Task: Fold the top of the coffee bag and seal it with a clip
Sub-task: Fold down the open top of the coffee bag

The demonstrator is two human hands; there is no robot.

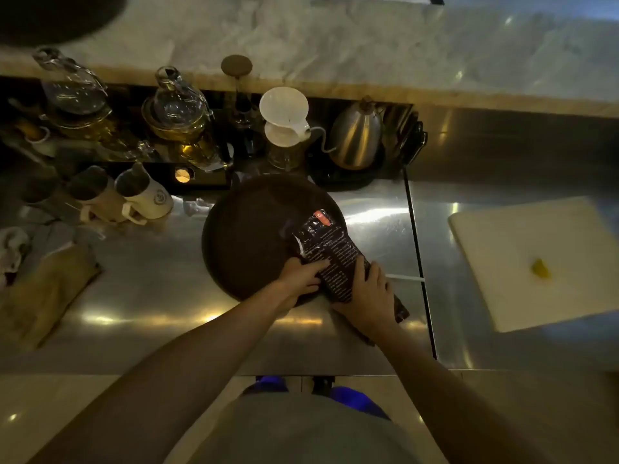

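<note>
A dark coffee bag [330,249] with white print and a red label lies slanted across the right edge of a round dark tray [248,239] on the steel counter. My left hand [299,277] grips the bag's left side near its middle. My right hand [368,293] presses flat on the bag's lower right part, covering it. The bag's near end pokes out past my right hand at the lower right. A thin white stick-like thing [405,278] lies on the counter just right of my right hand; I cannot tell whether it is the clip.
Cream mugs [144,195] stand left of the tray. Behind it are glass jars [177,108], a white pour-over dripper [284,118] and a steel gooseneck kettle [356,135]. A white cutting board [536,259] with a yellow piece lies at right. A tan cloth [43,296] lies at left.
</note>
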